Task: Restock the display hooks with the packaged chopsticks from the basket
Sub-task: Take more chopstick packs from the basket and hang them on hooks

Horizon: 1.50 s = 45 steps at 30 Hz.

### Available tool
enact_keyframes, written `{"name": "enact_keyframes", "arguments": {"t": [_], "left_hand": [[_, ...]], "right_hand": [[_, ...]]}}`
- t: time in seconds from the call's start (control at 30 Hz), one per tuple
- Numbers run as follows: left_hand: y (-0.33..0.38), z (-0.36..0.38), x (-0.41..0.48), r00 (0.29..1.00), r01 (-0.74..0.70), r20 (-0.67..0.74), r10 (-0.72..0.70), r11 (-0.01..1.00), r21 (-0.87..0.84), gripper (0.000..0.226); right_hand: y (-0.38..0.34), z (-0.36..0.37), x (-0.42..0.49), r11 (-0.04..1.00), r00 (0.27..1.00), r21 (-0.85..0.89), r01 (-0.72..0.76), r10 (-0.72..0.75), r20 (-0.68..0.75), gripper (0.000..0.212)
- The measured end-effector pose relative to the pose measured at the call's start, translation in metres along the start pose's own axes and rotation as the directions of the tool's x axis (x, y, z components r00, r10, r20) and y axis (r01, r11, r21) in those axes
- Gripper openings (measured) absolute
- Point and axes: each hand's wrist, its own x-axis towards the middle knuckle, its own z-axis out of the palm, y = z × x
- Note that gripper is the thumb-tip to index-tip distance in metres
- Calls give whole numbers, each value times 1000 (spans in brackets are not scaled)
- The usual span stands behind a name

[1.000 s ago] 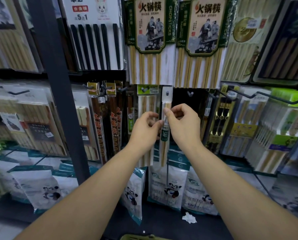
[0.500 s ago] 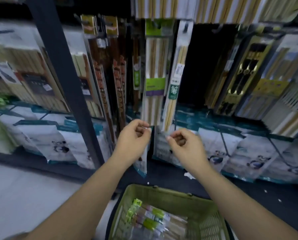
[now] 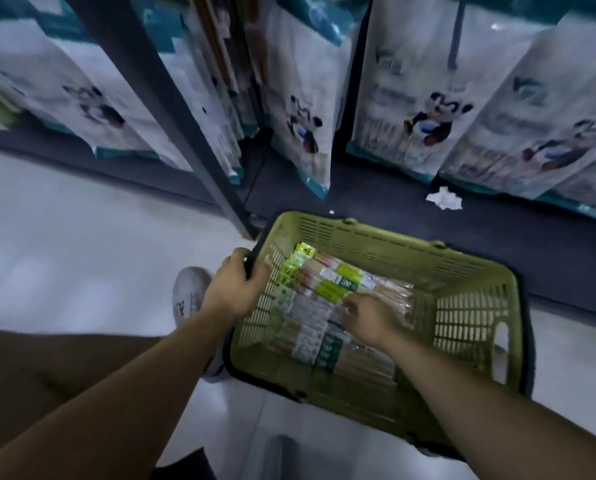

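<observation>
A green plastic basket (image 3: 469, 271) stands on the floor below me. Several packaged chopsticks (image 3: 324, 289) with green and white labels lie flat inside it. My left hand (image 3: 237, 285) grips the basket's left rim, fingers curled over the dark handle. Inside the basket, my right hand (image 3: 369, 317) rests on top of the packs with its fingers reaching left; the blur hides whether it holds one. The display hooks are out of view above.
Hanging white bags with panda prints (image 3: 424, 109) fill the lowest display row. A dark upright post (image 3: 171, 98) meets the floor left of the basket. A crumpled white paper (image 3: 443, 199) lies on the dark base shelf. My shoe (image 3: 189, 292) is beside the basket.
My view has dropped from the hooks to the floor. Both hands came down from the hung chopstick pack; the left took hold of the basket rim and the right went into the basket.
</observation>
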Motion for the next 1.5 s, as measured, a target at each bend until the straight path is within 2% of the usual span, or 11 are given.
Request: {"name": "enact_keyframes", "arguments": {"t": [0.3, 0.5, 0.63, 0.93, 1.03, 1.1, 1.17, 1.27, 1.37, 1.43, 1.5], "left_hand": [[-13, 20, 2, 997, -40, -62, 39, 999, -26, 30], [-15, 20, 3, 998, -31, -47, 29, 999, -42, 30], [-14, 19, 2, 999, -22, -29, 20, 997, -70, 29], [-5, 9, -3, 998, 20, 69, -8, 985, -171, 23], [2, 3, -14, 978, -118, -172, 118, 993, 13, 50], [12, 2, -26, 912, -257, -305, 275, 962, 98, 30], [25, 3, -33, 953, -245, -175, 247, 969, 35, 6], [35, 15, -37, 973, 53, 232, -19, 988, -145, 29], [43, 30, -42, 866, 407, 487, -119, 734, -544, 37], [43, 38, -40, 856, 469, 507, -98, 559, -684, 27], [41, 37, -34, 875, 454, 474, -98, 509, -732, 24]], "right_hand": [[13, 36, 5, 959, 990, -260, 113, -130, -49, 53], [7, 44, 3, 946, 982, -294, 139, -170, -84, 48], [1, 54, -6, 926, 968, -322, 199, -237, -82, 26], [6, 34, -2, 990, 992, -53, 127, -126, 14, 32], [6, 11, -3, 985, 990, 108, 133, -137, 36, 18], [-1, -8, -5, 969, 990, 212, 130, -137, 17, 30], [-13, -26, -8, 936, 987, 317, 151, -159, -2, 41], [-36, -45, -15, 891, 986, 427, 155, -166, -12, 35], [-57, -48, -25, 840, 973, 516, 168, -224, 49, 21], [-67, -43, -27, 847, 968, 499, 180, -242, 61, 23], [-71, -37, -24, 822, 971, 545, 165, -232, 56, 16]]}}
